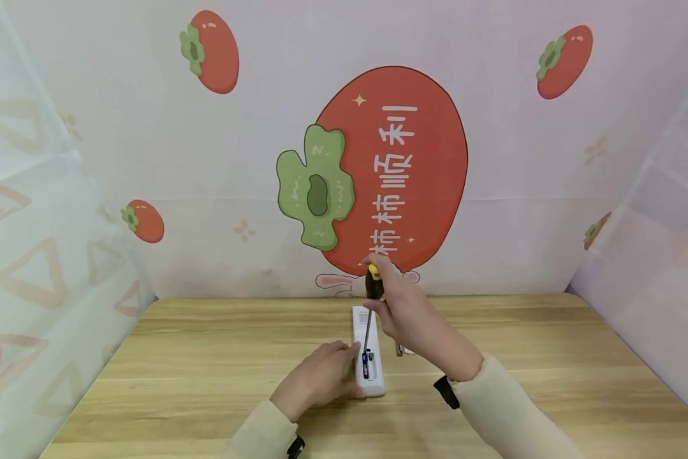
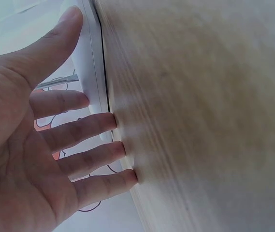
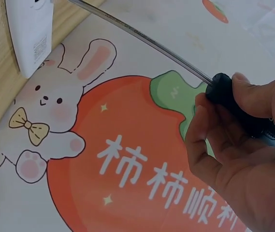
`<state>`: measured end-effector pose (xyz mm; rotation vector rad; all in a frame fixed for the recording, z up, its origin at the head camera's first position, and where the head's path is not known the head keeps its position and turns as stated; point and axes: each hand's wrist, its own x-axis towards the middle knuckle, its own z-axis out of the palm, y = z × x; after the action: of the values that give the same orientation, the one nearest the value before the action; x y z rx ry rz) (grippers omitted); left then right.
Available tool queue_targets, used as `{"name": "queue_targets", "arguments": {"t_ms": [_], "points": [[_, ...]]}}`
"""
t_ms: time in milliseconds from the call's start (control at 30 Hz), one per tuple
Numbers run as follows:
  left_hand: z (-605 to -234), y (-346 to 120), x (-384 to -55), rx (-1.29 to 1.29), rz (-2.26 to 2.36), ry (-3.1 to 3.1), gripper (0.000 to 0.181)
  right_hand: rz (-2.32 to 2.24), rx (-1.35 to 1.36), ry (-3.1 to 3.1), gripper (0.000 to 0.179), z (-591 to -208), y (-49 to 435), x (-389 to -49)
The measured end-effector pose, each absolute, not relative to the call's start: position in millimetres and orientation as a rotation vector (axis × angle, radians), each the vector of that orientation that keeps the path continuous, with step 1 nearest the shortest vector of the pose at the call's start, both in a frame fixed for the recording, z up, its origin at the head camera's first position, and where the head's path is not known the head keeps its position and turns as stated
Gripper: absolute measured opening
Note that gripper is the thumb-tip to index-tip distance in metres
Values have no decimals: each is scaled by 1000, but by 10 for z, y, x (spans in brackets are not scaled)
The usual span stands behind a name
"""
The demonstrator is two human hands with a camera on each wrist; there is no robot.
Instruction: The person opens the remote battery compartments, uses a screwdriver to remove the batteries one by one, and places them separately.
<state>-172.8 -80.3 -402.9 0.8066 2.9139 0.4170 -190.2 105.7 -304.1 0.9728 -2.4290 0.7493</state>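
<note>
A white remote control (image 1: 380,382) lies on the table with its back up and its battery compartment uncovered. One dark blue battery (image 1: 365,366) shows in the compartment's left side. My right hand (image 1: 403,303) grips the black-and-yellow handle of a screwdriver (image 3: 147,41). The long metal shaft slants down, and its tip meets the compartment near the battery's far end; exact contact is too small to tell. Against the remote's left side rests my left hand (image 1: 321,376). Its fingers are nearly straight in the left wrist view, with thumb and forefinger touching the casing.
Right of the remote lie a small dark object (image 1: 400,349) and a whitish piece, partly covered by my right hand. The wooden table (image 1: 217,357) ends at a back wall cloth (image 1: 252,127) printed with persimmons. Cloth also hangs at both sides.
</note>
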Motion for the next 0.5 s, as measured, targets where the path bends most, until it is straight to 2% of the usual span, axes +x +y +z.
{"name": "queue_targets", "arguments": {"t_ms": [333, 500], "points": [[-4051, -796, -1757, 763, 408, 2887, 83, 964, 915, -2505, 76, -3032, 1124, -2206], [-4040, -791, -1751, 763, 410, 2884, 83, 1030, 914, -2504, 76, -3042, 1147, -2232]]}}
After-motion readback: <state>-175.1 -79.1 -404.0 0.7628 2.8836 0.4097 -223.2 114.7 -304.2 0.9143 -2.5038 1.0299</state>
